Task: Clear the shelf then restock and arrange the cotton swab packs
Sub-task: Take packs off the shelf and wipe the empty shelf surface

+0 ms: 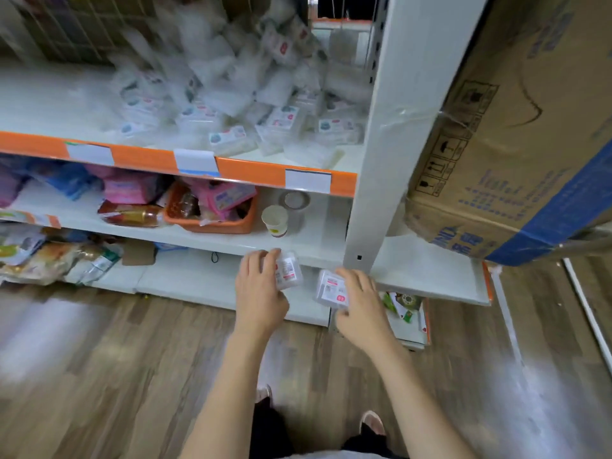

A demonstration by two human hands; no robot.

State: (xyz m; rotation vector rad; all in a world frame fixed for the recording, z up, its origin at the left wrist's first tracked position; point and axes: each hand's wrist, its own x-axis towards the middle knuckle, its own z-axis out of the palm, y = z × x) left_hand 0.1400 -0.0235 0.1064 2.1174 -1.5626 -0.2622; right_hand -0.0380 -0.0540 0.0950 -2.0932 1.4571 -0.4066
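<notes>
a heap of cotton swab packs (231, 104) lies on the top shelf (49, 104) in the upper centre; at lower centre the left hand (260, 293) curls round one pack (288, 270); the right hand (359, 306) grips another pack (332, 288); bare wooden floor (99, 359) spreads below.

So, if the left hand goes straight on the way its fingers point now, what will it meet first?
Probably the front edge of the white shelf board just above it, then the paper cup. The left hand holds a cotton swab pack. Depth is unclear here.
</notes>
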